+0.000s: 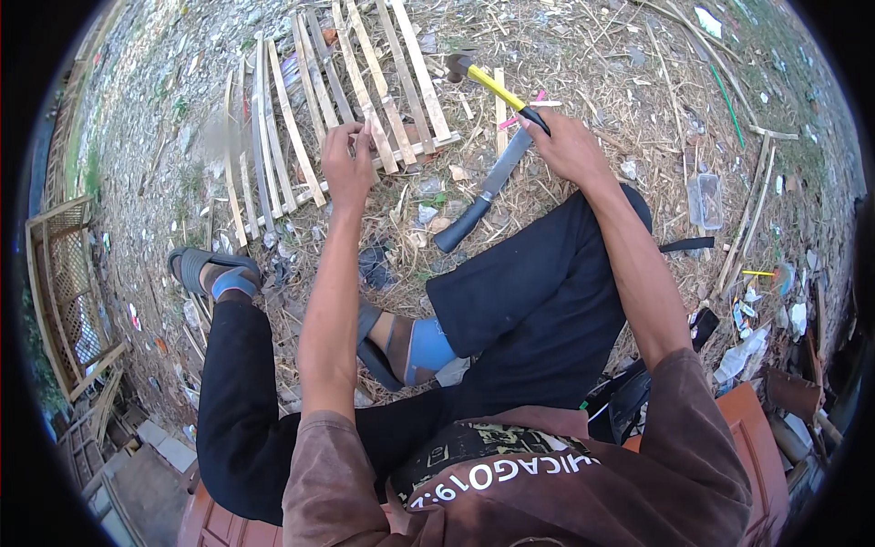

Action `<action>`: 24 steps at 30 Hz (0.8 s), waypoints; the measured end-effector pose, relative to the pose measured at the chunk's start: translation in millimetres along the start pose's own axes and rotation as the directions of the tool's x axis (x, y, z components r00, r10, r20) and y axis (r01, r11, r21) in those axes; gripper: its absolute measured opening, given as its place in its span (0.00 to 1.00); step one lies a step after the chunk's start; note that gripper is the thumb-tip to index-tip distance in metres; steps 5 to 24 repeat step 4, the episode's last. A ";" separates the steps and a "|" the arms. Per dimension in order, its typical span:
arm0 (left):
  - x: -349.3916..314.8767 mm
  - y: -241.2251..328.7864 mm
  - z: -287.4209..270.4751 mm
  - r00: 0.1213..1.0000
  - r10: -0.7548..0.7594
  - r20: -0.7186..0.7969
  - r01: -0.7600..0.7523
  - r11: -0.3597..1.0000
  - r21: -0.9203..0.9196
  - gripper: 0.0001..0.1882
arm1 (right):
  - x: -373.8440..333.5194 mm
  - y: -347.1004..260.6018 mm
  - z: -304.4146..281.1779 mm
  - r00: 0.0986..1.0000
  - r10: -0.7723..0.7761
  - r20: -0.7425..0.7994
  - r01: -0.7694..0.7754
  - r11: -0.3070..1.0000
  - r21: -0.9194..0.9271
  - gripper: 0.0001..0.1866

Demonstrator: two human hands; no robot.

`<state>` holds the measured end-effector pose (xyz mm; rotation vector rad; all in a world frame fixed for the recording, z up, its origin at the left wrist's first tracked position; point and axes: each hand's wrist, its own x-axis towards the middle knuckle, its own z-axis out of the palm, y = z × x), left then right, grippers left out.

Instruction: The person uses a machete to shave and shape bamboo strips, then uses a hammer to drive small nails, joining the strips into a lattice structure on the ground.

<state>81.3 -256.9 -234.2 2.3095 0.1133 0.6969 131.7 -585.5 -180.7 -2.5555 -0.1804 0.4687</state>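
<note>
My right hand (567,148) is wrapped round the black grip of a hammer (495,88), whose yellow shaft and metal head point up and to the left, over the ground. My left hand (349,169) is closed in a pinch at the lower end of a wooden slat (366,84); whatever sits between its fingertips is too small to make out. Several such slats lie side by side like a fan, their lower ends across a thin wooden crosspiece (428,146). Below the hammer, a broad-bladed knife (501,171) with a black handle lies on the ground.
Dry straw and wood scraps cover the ground. To the right lie a clear plastic container (705,201), long thin sticks (755,205) and litter. My sandalled foot (219,272) rests near the slats. A wooden lattice frame (73,296) stands far left. Beneath me is an orange-brown panelled surface (752,447).
</note>
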 end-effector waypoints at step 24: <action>22.5 -50.9 -98.3 0.955 0.153 0.254 -0.238 0.907 0.348 0.06 | -4.4 -29.6 10.7 0.996 -0.089 0.005 0.089 0.986 -0.140 0.19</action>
